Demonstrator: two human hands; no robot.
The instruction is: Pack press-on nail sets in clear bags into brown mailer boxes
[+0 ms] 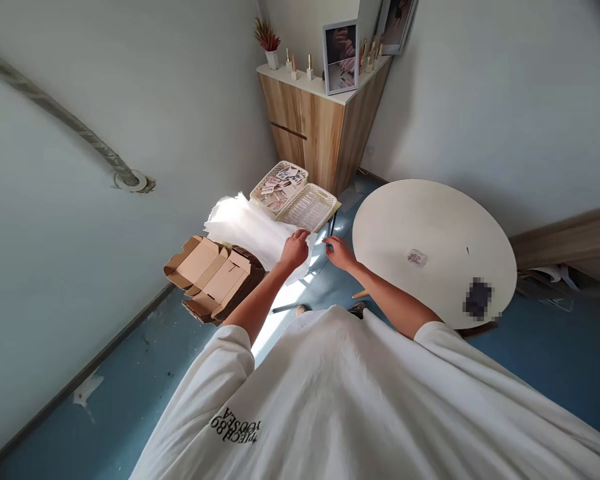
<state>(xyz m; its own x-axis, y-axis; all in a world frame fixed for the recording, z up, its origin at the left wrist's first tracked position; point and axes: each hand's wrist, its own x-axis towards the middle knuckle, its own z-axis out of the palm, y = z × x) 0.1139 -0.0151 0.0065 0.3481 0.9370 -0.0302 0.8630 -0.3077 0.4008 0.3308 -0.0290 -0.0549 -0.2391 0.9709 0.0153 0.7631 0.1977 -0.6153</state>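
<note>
My left hand (295, 249) is over the right end of a pile of thin white paper sheets (250, 230), its fingers bent together at the sheet edge. Part of a sheet shows below and beyond the fingertips. A short gap away, my right hand (340, 253) hangs in the air by the round table's left edge, fingers curled, thumb and forefinger apart, with nothing visible between them. Just past the hands sit two white plastic baskets. The nearer basket (336, 199) holds clear plastic pieces; the farther basket (281, 165) contains small printed cards and packets.
Flat brown cardboard boxes (215, 273) are stacked left of the sheets. On the round white table (395, 220) are a small clear case (417, 258) and a blurred dark item (479, 298). A wooden cabinet (320, 133) with bottles and picture frames fills the corner.
</note>
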